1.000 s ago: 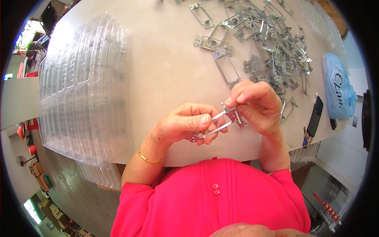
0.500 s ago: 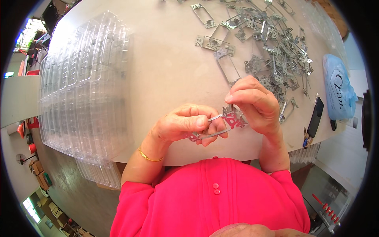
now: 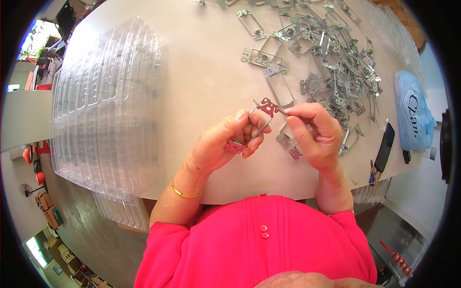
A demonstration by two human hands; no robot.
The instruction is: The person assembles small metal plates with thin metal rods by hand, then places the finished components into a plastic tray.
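My left hand is closed around a metal bracket, a narrow rectangular frame of two rods with a cut-out plate at each end. The plates reflect the pink of my shirt. It tilts up and away from me over the table. My right hand pinches thumb and forefinger at the right corner of the bracket's far plate, on a small grey end; what exactly it grips is too small to tell. Below those fingers shows a second metal bracket, partly hidden by the hand; whether it hangs or lies there, I cannot tell.
A heap of loose metal brackets spreads over the far right of the pale table. Stacked clear plastic trays fill the left side. On the right lie a dark phone, small pliers-like tools and a blue plastic bag.
My left hand has lifted and tilted the bracket up and away from me. My right hand has shifted slightly nearer me, and its fingertips now meet the far plate's right corner.
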